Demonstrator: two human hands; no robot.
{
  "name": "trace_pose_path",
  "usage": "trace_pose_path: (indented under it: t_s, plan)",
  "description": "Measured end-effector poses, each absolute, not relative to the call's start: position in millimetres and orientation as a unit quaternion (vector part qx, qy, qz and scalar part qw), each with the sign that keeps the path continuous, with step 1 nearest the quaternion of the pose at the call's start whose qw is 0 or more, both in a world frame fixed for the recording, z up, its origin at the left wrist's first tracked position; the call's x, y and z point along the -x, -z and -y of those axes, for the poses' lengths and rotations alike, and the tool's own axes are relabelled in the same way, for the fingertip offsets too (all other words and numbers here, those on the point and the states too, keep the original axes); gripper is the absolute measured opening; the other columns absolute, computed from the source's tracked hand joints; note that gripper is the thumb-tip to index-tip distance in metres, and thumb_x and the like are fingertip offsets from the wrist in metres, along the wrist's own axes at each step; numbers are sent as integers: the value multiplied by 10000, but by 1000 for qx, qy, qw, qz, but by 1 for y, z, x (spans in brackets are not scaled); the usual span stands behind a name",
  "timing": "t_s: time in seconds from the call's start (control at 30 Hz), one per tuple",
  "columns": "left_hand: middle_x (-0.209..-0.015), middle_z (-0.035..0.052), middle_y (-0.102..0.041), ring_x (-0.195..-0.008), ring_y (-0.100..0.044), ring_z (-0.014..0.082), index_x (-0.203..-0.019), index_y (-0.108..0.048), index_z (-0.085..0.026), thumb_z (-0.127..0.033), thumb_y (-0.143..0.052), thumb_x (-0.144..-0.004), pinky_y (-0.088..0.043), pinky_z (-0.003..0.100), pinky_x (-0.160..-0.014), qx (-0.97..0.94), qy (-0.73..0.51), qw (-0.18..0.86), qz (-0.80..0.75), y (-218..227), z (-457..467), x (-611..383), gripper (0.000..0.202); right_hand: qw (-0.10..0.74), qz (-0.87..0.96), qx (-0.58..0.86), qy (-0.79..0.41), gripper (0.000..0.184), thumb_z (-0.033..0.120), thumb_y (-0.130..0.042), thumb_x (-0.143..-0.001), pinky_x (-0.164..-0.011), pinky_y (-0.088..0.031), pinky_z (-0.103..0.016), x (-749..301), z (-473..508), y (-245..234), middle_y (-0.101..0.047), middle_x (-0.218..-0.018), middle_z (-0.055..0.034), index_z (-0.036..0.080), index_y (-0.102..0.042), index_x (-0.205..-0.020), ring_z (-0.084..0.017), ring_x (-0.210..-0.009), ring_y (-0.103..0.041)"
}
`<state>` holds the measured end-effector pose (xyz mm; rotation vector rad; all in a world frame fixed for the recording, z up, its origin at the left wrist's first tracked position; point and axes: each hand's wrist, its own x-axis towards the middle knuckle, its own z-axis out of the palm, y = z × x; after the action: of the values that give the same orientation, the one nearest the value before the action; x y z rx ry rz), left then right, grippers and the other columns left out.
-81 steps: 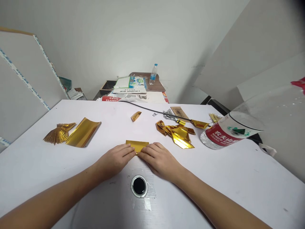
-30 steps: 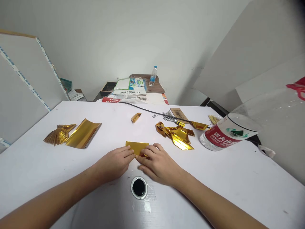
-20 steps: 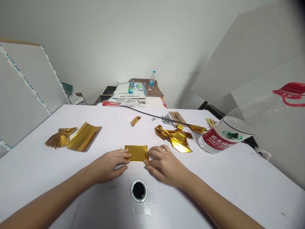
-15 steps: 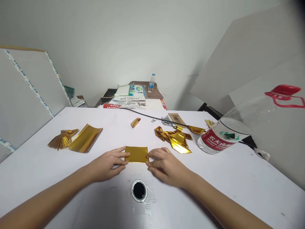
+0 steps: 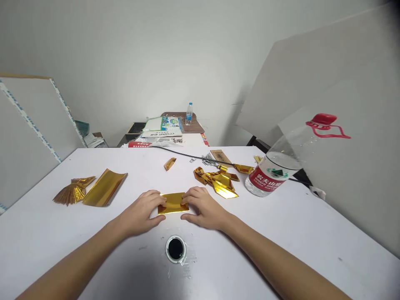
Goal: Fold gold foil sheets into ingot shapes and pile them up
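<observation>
A small rectangle of shiny gold foil paper (image 5: pixel 173 202) lies on the white table in front of me. My left hand (image 5: pixel 144 211) has its curled fingers pressed on the sheet's left end, holding it. At the right end, the fingers of my right hand (image 5: pixel 204 207) bend over the paper in the same way and hold it. Both thumbs rest in front of the near edge, apart from the fingers. The undersides of my fingertips are hidden.
A pleated gold fan shape (image 5: pixel 72 191) and a larger gold sheet (image 5: pixel 105 187) lie left. Folded gold pieces (image 5: pixel 220 181), a yellow-handled tool (image 5: pixel 222 168) and a big water jug (image 5: pixel 265 177) stand or lie right. A round black-centred grommet (image 5: pixel 175 249) is nearest me.
My fingers have shifted from the paper's side edges further onto its surface, and the thumbs have come away from its near corners. The whole view has swung slightly to the right.
</observation>
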<state>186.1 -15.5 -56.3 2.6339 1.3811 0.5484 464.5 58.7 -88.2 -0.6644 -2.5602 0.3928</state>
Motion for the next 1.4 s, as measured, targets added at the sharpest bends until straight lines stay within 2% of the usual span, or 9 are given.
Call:
trace_pose_path:
  t_s: [0.1, 0.17, 0.33, 0.57, 0.7, 0.83, 1.0, 1.17, 1.4]
  plan:
    - [-1169, 47, -741, -1337, -584, 275, -1058, -679, -220, -270, -714, -924, -495, 473, -1148, -893, -179, 15, -413, 63, 16, -182, 148, 234, 953, 187, -45, 233, 378, -600, -1026, -972, -359, -398, -462, -58, 94, -701, -1007, -71, 174, -708, -1058, -181, -1009, -590]
    - [-1160, 46, -743, -1255, -630, 254, -1060, -676, -218, -315, -711, -938, -509, 454, -1120, -902, -176, 14, -395, 66, 15, -181, 160, 241, 957, 158, 0, 241, 323, -514, -1065, -955, -344, -388, -462, -57, 96, -695, -951, -60, 162, -690, -1026, -159, -946, -578]
    - [-1129, 48, -756, -1080, -705, 197, -1055, -683, -196, -286, -610, -998, -565, 371, -999, -918, -187, -19, -349, 70, 11, -182, 130, 248, 960, 132, 13, 371, 539, -588, -1021, -916, -346, -369, -463, -57, 93, -662, -899, -45, 180, -681, -1014, -165, -910, -557]
    - [-1007, 44, -776, -940, -731, 147, -999, -717, -182, -198, -541, -1012, -606, 300, -889, -898, -240, -17, -368, 73, 13, -187, 178, 306, 943, 118, 61, 205, 273, -539, -1040, -873, -364, -357, -457, -51, 95, -648, -780, -28, 161, -646, -905, -154, -843, -554]
    - [-1068, 35, -780, -981, -741, 125, -1106, -720, -195, -214, -531, -1030, -626, 255, -910, -844, -299, 42, -443, 79, 8, -190, 204, 337, 927, 163, 32, 169, 159, -496, -1030, -856, -374, -337, -454, -52, 94, -692, -923, -39, 149, -623, -1140, -142, -875, -566]
    - [-1076, 20, -772, -965, -742, 112, -1090, -718, -198, -238, -532, -1044, -637, 239, -887, -815, -316, 59, -483, 84, 1, -190, 196, 326, 932, 145, 57, 182, 133, -484, -1024, -870, -376, -351, -454, -51, 91, -696, -1074, -72, 159, -623, -1139, -172, -992, -568]
    - [-1201, 85, -724, -1137, -674, 175, -1186, -698, -198, -194, -565, -1026, -623, 349, -1010, -854, -320, -36, -409, 73, 11, -194, 209, 305, 937, 166, 48, 196, 191, -512, -1034, -870, -386, -363, -453, -47, 91, -683, -1060, -85, 161, -636, -1183, -176, -990, -571]
    - [-1071, 101, -731, -1037, -682, 195, -1102, -688, -130, -76, -483, -1004, -641, 354, -920, -894, -256, -122, -347, 66, 26, -210, 234, 310, 935, 161, 51, 172, 199, -536, -1033, -870, -388, -356, -453, -47, 94, -673, -1012, -72, 152, -651, -1152, -160, -958, -572]
    - [-1036, 88, -742, -1027, -722, 200, -1047, -687, -139, -110, -469, -1017, -655, 372, -946, -892, -228, -128, -370, 82, 27, -217, 222, 302, 943, 129, 57, 211, 164, -545, -1022, -918, -444, -355, -455, -50, 97, -673, -956, -79, 150, -673, -1189, -188, -1016, -582]
